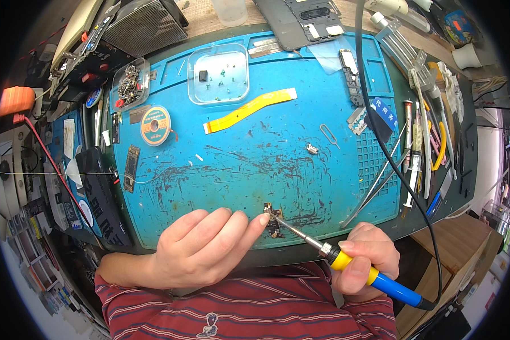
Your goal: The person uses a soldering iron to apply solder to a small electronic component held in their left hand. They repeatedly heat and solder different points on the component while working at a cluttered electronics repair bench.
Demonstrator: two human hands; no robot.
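My right hand [368,260] is wrapped round the yellow-and-blue handle of a soldering iron [391,286]. Its metal shaft slants up and left, with the tip at a small dark circuit board [274,224] near the mat's front edge. My left hand [207,246] has its fingers curled and closed, and one fingertip presses against the board's left edge beside the iron's tip. The undersides of those fingers are hidden, so the full grip does not show. Farther off, a yellow-orange flex cable [249,110] lies across the blue mat [300,164].
The iron's black cord [388,158] runs across the mat's right side. A clear tray [218,96] with tiny parts and a solder wire spool [155,126] stand at the back left. Tweezers [374,195], syringes [415,164] and a blue card [384,116] lie at the right.
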